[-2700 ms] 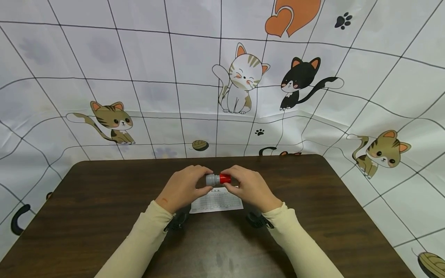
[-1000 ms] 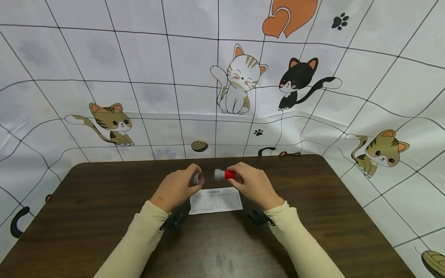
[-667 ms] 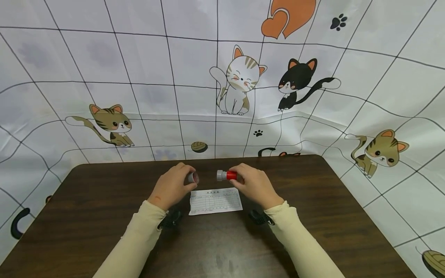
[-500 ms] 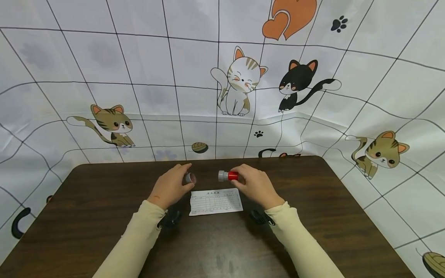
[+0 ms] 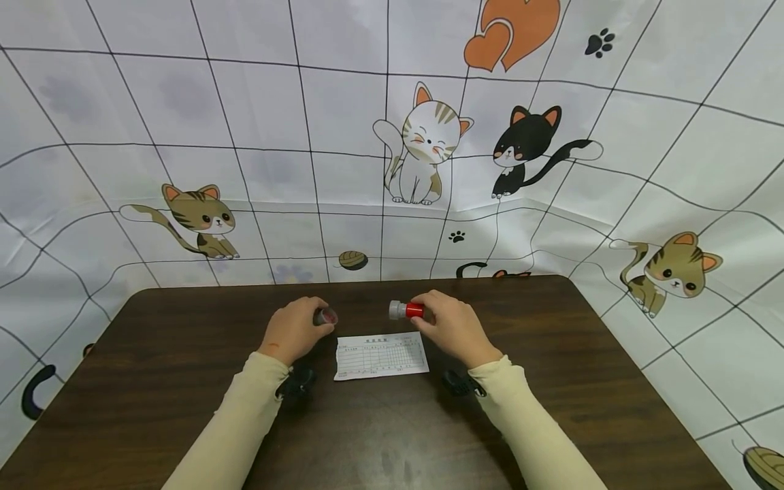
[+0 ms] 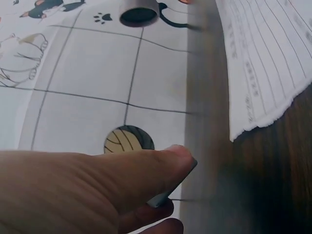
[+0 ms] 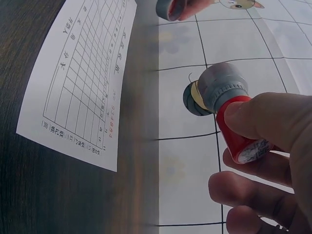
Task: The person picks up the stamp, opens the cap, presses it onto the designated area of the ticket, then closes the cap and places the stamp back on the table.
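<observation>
Between the thumb and fingers of my right hand [image 5: 454, 328] is a small stamp [image 7: 236, 124], with a red handle and a grey ribbed head. It lies sideways, its grey end facing left. My left hand [image 5: 291, 332] pinches the stamp's grey cap [image 5: 329, 316], whose open end faces right. In the left wrist view, the thumb covers most of the cap [image 6: 160, 199]. Cap and stamp are apart, with a gap between the hands. Below and between them a white printed receipt slip [image 5: 381, 356] lies on the table, and neither hand touches it.
The dark brown wooden table [image 5: 184, 381] reaches its far edge just beyond the hands. Behind it hangs a white sheet [image 5: 269, 102] with a grid and cartoon cats. Each wrist wears a black camera strap [image 5: 296, 382].
At first the cap sat on the stamp, with both hands together. Since then the cap has come off; my left hand has moved left with it, and my right hand slightly right.
</observation>
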Motion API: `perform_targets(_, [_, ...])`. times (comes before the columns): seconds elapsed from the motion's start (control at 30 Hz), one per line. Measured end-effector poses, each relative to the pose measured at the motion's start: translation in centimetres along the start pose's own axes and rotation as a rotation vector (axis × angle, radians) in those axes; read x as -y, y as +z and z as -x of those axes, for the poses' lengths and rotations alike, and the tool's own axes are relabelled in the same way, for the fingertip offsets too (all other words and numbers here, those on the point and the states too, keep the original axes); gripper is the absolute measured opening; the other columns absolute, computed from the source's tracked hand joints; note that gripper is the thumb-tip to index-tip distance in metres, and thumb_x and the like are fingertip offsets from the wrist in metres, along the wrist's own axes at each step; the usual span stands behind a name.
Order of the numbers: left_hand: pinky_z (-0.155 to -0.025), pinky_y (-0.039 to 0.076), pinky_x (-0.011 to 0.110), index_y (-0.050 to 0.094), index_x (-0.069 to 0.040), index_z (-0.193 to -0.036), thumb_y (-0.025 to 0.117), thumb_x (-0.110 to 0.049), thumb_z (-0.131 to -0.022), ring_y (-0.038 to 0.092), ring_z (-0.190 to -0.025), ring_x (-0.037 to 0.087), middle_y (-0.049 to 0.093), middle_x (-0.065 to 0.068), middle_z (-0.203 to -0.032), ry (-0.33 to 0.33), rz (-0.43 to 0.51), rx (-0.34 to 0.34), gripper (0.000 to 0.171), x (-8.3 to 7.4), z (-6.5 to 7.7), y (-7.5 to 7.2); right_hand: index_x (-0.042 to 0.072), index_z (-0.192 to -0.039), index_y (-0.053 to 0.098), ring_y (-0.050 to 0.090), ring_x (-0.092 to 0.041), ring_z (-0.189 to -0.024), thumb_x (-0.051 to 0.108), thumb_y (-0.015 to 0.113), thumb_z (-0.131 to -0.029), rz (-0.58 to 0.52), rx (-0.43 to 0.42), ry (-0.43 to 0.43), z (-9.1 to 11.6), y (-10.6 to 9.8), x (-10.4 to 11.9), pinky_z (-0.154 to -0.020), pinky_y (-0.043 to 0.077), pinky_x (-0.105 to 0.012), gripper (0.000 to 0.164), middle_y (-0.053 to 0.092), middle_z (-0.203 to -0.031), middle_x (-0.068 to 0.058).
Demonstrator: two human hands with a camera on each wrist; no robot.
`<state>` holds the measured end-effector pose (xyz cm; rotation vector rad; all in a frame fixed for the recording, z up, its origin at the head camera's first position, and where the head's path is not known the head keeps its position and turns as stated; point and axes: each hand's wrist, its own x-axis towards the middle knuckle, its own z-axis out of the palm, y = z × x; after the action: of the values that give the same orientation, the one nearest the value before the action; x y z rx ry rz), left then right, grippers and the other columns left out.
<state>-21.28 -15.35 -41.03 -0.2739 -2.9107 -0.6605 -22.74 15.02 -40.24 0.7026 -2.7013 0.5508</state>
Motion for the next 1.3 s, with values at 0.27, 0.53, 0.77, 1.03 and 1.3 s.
perform_targets(0.27, [-0.08, 0.056, 0.053, 0.07, -0.003, -0.122, 0.082, -0.023, -0.09, 0.07, -0.09, 0.03, 0.075, 0.012, -0.104, -0.051, 0.008, 0.059, 0.04, 1.1, -0.1, 0.4, 0.012, -0.115, 0.075, 0.058, -0.01, -0.071, 0.022, 0.079, -0.093, -0.011, -0.001, 0.016, 0.0, 0.0, -0.2, -0.064, 0.053, -0.026, 0.025, 0.073, -0.104, 0.0])
perform_targets(0.53, [-0.077, 0.055, 0.053, 0.068, -0.002, -0.125, 0.079, -0.027, -0.093, 0.069, -0.087, 0.032, 0.075, 0.016, -0.107, -0.103, 0.018, 0.039, 0.042, 2.1, -0.2, 0.3, 0.011, -0.116, 0.075, 0.058, -0.011, -0.071, 0.024, 0.078, -0.094, 0.002, 0.008, 0.024, 0.0, 0.0, -0.4, -0.062, 0.053, -0.026, 0.025, 0.073, -0.104, -0.001])
perform_targets(0.77, [-0.082, 0.054, 0.055, 0.07, -0.001, -0.121, 0.08, -0.026, -0.091, 0.066, -0.094, 0.035, 0.068, 0.018, -0.109, -0.111, 0.016, 0.037, 0.04, 2.5, -0.2, 0.4, 0.012, -0.115, 0.075, 0.058, -0.011, -0.071, 0.023, 0.079, -0.093, 0.0, 0.004, 0.028, 0.0, 0.0, -0.4, -0.062, 0.053, -0.026, 0.025, 0.073, -0.103, -0.001])
perform_targets(1.03, [-0.08, 0.054, 0.053, 0.07, 0.001, -0.119, 0.081, -0.025, -0.091, 0.064, -0.091, 0.033, 0.065, 0.018, -0.106, -0.115, 0.026, 0.019, 0.04, 2.5, -0.2, 0.4, 0.012, -0.116, 0.075, 0.057, -0.011, -0.071, 0.024, 0.079, -0.093, 0.001, 0.009, 0.037, 0.0, 0.0, -0.6, -0.062, 0.053, -0.026, 0.026, 0.073, -0.101, -0.001])
perform_targets(1.3, [-0.084, 0.054, 0.054, 0.069, 0.002, -0.122, 0.079, -0.024, -0.093, 0.065, -0.094, 0.033, 0.066, 0.018, -0.109, -0.137, 0.025, 0.049, 0.041, 2.7, -0.3, 0.7, 0.012, -0.116, 0.075, 0.057, -0.012, -0.071, 0.024, 0.078, -0.094, -0.005, 0.013, 0.039, 0.0, 0.0, -0.7, -0.062, 0.052, -0.026, 0.026, 0.072, -0.102, -0.001])
